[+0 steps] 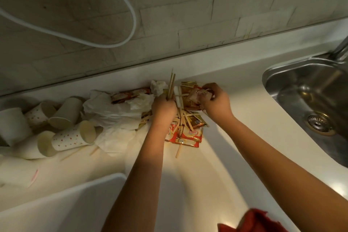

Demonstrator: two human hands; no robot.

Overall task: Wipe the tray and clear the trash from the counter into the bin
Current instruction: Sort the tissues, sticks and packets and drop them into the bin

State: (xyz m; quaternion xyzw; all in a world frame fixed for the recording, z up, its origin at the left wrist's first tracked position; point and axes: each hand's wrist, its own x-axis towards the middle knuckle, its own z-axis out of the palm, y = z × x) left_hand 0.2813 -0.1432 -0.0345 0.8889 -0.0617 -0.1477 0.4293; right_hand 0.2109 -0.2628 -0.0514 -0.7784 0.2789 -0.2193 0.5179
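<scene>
Two bare hands work at a heap of trash in the middle of the white bench (pixel 222 149), close to the tiled wall. The left hand (pixel 163 108) has its grip curled tight round a bundle of wooden stir sticks (pixel 171 85), which stand up out of the fist and point toward the wall. The right hand (pixel 216 102), just to the right, pinches a crumpled sachet (pixel 196 95) between fingertips and thumb. Under and near both hands lie more loose sticks and red and brown sachets (pixel 185 135), spread flat on the bench. Left of the heap sit crumpled white napkins (pixel 111 107), and farther left several paper cups (pixel 72 138) lie tipped on their sides, some plain, some dotted. A white tray (pixel 62 205) fills the near left corner. On the right, a steel sink (pixel 308 100) is set into the bench, with its drain showing. A red cloth (pixel 254 222) shows at the near edge.
</scene>
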